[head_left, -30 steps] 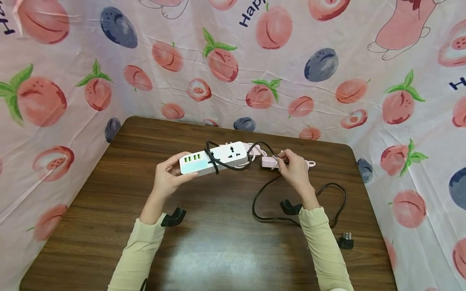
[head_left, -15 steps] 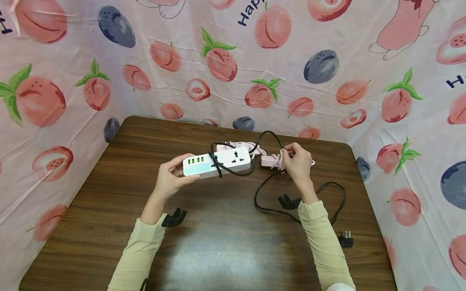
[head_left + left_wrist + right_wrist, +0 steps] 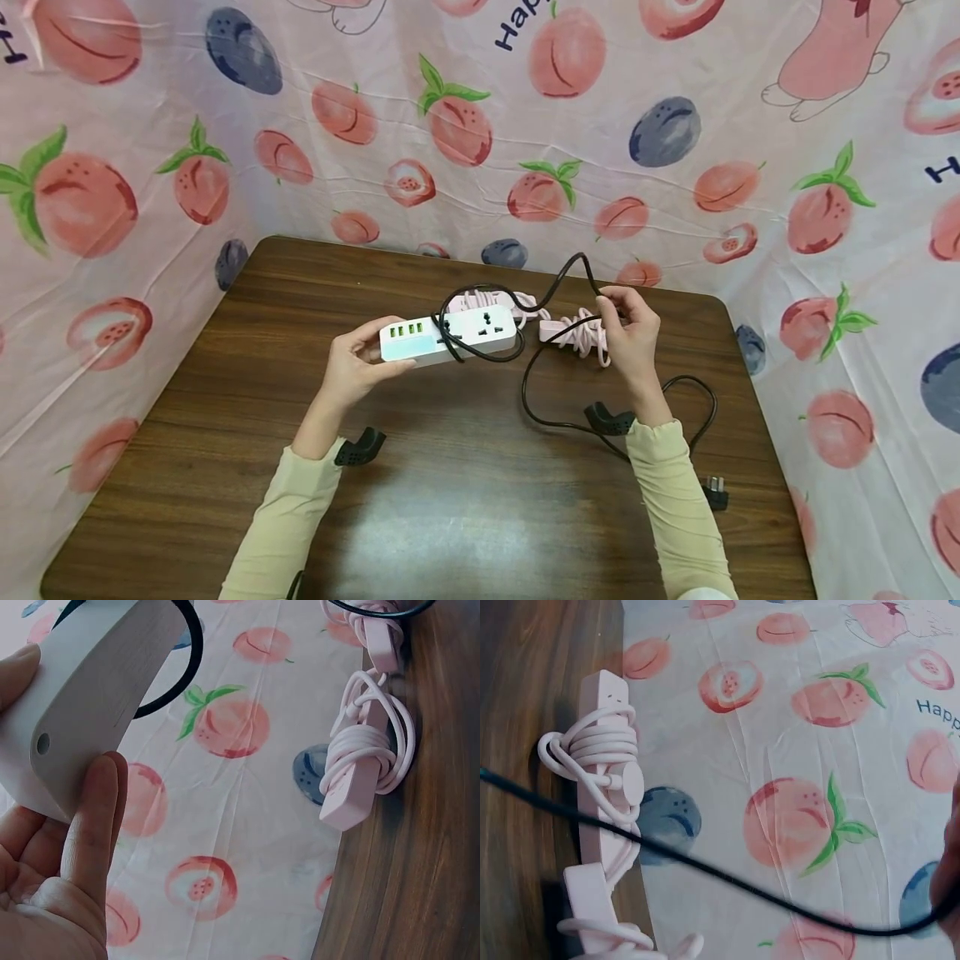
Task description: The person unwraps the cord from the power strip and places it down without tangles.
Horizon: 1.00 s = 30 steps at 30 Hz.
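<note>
My left hand (image 3: 352, 365) grips the left end of a white power strip (image 3: 420, 342) with green USB ports, holding it above the table. A black cord (image 3: 558, 287) loops around the strip's middle and rises in an arc to the right. My right hand (image 3: 630, 333) pinches that cord between thumb and fingers. From there the cord runs down in a wide curve on the table to a black plug (image 3: 716, 493) at the right, partly behind the sleeve. In the left wrist view the strip's underside and end (image 3: 82, 705) show, with fingers beneath it.
Two pink power strips wrapped in their own pink cords lie behind: one (image 3: 600, 832) at the table's back, the other (image 3: 553, 332) near my right hand. The brown wooden table (image 3: 450, 467) ends against a fruit-print cloth (image 3: 525, 142) at the back and sides.
My right hand has moved right and slightly up with the black cord, drawing its arc higher. The loops around the white strip look looser. The left hand has shifted slightly right with the strip.
</note>
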Each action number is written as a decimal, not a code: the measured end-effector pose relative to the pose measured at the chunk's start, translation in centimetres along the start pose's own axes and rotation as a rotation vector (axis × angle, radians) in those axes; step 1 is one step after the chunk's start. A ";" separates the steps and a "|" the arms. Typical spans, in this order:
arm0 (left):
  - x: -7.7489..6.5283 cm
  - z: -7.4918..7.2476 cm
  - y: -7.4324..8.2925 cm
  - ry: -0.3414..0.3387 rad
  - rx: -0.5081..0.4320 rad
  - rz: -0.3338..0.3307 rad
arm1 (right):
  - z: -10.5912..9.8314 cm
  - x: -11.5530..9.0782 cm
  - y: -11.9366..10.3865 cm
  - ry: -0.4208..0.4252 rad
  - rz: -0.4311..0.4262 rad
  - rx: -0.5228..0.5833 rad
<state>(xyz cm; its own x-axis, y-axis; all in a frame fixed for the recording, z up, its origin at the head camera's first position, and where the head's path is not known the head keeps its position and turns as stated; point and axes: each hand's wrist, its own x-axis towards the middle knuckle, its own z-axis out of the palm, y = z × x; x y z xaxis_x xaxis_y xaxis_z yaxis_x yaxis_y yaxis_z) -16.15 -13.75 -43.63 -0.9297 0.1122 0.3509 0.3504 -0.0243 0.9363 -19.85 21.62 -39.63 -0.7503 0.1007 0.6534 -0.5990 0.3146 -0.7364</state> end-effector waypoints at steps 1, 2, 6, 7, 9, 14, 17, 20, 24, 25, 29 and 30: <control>0.0 -0.1 0.0 0.005 0.005 0.001 | -0.2 -0.1 -0.5 -0.024 -0.005 0.030; 0.0 -0.1 -0.1 0.010 0.006 0.001 | -0.4 -0.2 -0.9 -0.051 -0.014 0.060; -0.2 -0.3 -0.3 0.039 0.003 0.005 | -1.1 -1.1 -0.2 -0.160 -0.064 0.205; -0.2 -0.3 -0.3 0.049 -0.002 0.009 | -1.3 -1.4 0.3 -0.192 -0.082 0.246; -0.2 -0.4 -0.4 0.073 -0.009 0.021 | -1.7 -1.8 1.2 -0.264 -0.111 0.325; -0.2 -0.7 -0.6 0.129 -0.038 0.056 | -2.6 -2.6 1.1 -0.489 -0.146 0.393; -0.1 -0.9 -0.5 0.160 -0.060 0.076 | -3.0 -2.8 1.1 -0.634 -0.140 0.355; 0.0 -1.0 -0.3 0.177 -0.069 0.092 | -3.3 -3.0 1.3 -0.745 -0.099 0.254; 0.1 -1.2 -0.1 0.182 -0.072 0.102 | -3.2 -3.2 1.6 -0.782 -0.037 -0.018; 0.1 -1.2 -0.1 0.181 -0.075 0.104 | -3.1 -3.2 1.6 -0.767 -0.023 -0.096; 0.0 -1.2 0.1 0.156 -0.083 0.102 | -2.7 -3.4 2.1 -0.609 0.058 -0.378; 0.0 -1.3 0.1 0.150 -0.083 0.100 | -2.6 -3.4 2.3 -0.549 0.077 -0.425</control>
<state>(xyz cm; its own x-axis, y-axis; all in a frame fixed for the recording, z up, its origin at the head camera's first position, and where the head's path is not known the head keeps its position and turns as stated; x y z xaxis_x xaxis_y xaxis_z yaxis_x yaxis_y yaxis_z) -16.22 -15.02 -43.55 -0.8992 -0.0440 0.4353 0.4375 -0.1105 0.8924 -17.96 24.46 -43.11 -0.8861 -0.3188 0.3363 -0.4611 0.6791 -0.5712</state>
